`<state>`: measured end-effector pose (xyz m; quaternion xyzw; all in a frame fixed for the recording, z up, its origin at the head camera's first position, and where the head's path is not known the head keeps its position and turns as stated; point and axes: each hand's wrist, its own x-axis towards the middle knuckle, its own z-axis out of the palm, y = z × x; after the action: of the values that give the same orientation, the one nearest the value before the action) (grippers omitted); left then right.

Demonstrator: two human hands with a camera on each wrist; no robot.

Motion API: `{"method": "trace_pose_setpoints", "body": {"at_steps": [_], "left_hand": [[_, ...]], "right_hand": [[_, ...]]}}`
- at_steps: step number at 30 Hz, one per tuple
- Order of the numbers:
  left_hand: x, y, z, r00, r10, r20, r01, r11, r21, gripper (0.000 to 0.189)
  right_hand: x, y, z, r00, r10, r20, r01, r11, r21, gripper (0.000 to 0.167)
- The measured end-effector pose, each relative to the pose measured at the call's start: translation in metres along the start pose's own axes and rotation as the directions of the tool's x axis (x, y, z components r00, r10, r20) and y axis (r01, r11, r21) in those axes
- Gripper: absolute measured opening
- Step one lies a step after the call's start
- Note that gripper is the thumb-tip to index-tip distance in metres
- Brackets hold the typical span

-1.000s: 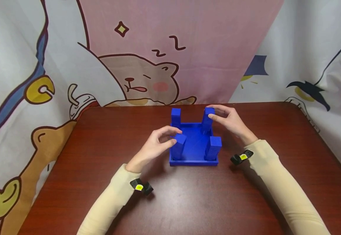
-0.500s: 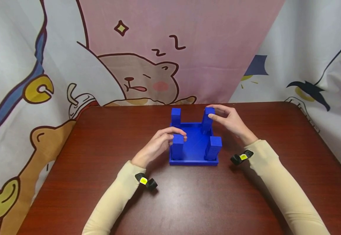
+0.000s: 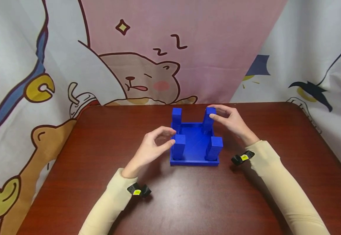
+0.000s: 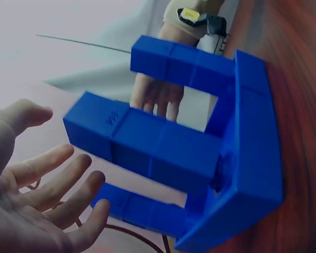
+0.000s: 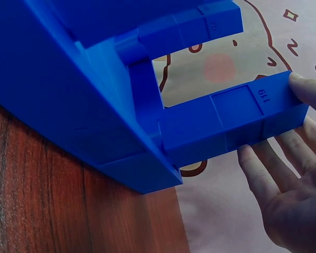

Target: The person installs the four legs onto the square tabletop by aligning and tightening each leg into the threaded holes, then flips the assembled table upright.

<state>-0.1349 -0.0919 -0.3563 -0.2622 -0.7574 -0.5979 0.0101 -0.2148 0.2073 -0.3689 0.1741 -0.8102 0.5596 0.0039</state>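
A shallow blue square tray (image 3: 194, 162) rests on the table with a blue post upright at each corner. Beside the front-left post (image 3: 179, 147) is my left hand (image 3: 153, 145), thumb and fingers spread and loosely bent. A gap shows between those fingers and the post (image 4: 142, 139) in the left wrist view. My right hand (image 3: 229, 120) holds the top of the back-right post (image 3: 208, 121) between thumb and fingers. That post (image 5: 231, 113) carries the number 119 in the right wrist view. The front-right post (image 3: 214, 148) and back-left post (image 3: 176, 119) stand untouched.
A dark red-brown wooden table (image 3: 200, 202) lies under everything, its far edge just behind the tray. Behind it hangs a cartoon-printed cloth (image 3: 217, 49). Black wrist cameras (image 3: 139, 190) sit on both cream sleeves.
The front-left post leaned and now stands straight. My left hand went from around its top, over it, then back off to the left. My right hand has kept its place.
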Motion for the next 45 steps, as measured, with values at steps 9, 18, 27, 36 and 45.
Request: {"method": "trace_pose_setpoints", "body": {"at_steps": [9, 18, 27, 36, 45], "left_hand": [[0.001, 0.012, 0.006, 0.998, 0.041, 0.048, -0.042, 0.999, 0.030, 0.027], [0.014, -0.043, -0.005, 0.987, 0.003, 0.162, 0.027, 0.983, -0.183, 0.026], [0.023, -0.057, 0.006, 0.934, -0.002, 0.357, 0.203, 0.825, -0.527, 0.031], [0.029, -0.056, 0.010, 0.927, 0.016, 0.375, 0.189, 0.843, -0.504, 0.033], [0.014, -0.031, 0.002, 0.989, 0.020, 0.146, -0.003, 0.993, -0.116, 0.022]], "right_hand": [[0.000, 0.001, -0.001, 1.000, -0.001, 0.000, 0.001, 1.000, 0.000, 0.039], [0.000, 0.000, -0.001, 1.000, 0.016, 0.008, -0.016, 1.000, -0.020, 0.040], [0.000, -0.002, -0.001, 0.999, 0.040, 0.006, -0.040, 0.999, -0.024, 0.040], [0.000, -0.003, 0.001, 0.999, 0.032, 0.006, -0.032, 0.999, -0.010, 0.039], [0.004, 0.016, -0.003, 0.999, 0.037, 0.002, -0.037, 0.999, -0.010, 0.041]]}}
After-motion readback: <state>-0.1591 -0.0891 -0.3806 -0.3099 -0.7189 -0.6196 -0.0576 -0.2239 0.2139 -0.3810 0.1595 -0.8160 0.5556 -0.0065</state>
